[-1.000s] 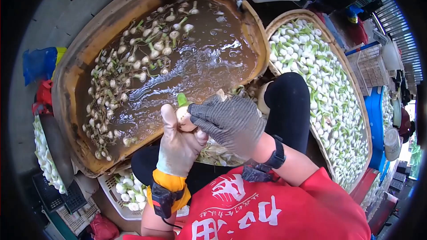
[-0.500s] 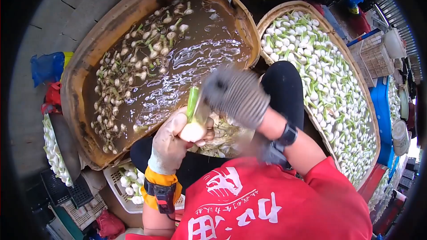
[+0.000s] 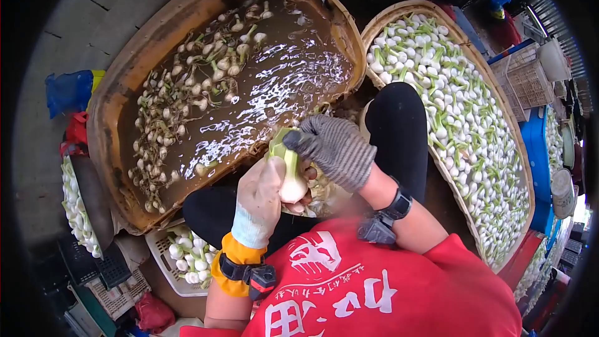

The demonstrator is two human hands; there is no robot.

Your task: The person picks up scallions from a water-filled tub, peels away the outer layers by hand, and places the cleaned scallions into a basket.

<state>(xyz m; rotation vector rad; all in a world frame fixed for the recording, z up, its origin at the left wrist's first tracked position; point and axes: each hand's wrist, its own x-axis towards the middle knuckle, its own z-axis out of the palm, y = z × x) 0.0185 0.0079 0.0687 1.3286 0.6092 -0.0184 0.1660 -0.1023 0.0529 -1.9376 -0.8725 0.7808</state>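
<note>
My left hand (image 3: 258,196), in a pale glove with an orange cuff, is closed around a fresh garlic bulb (image 3: 292,188). The bulb is white, with its green stalk pointing up. My right hand (image 3: 337,150), in a grey ribbed glove, is closed at the top of the stalk, its thumb pressed on a pale green outer leaf (image 3: 278,142) that stands away from the stem. Whether a blade is also in this hand is hidden. Beneath both hands, between my knees, lies a pile of peelings (image 3: 321,190), partly covered.
A large brown-rimmed tub (image 3: 103,125) ahead holds muddy water and unpeeled garlic. To the right, a wide basket (image 3: 368,31) is full of clean white garlic. A white crate (image 3: 163,268) with peeled bulbs stands at my left. Blue containers (image 3: 535,156) line the far right.
My right hand has slowed from a blur and now grips at the stalk's top. My left hand has shifted right with the bulb. An outer leaf now stands away from the stem.
</note>
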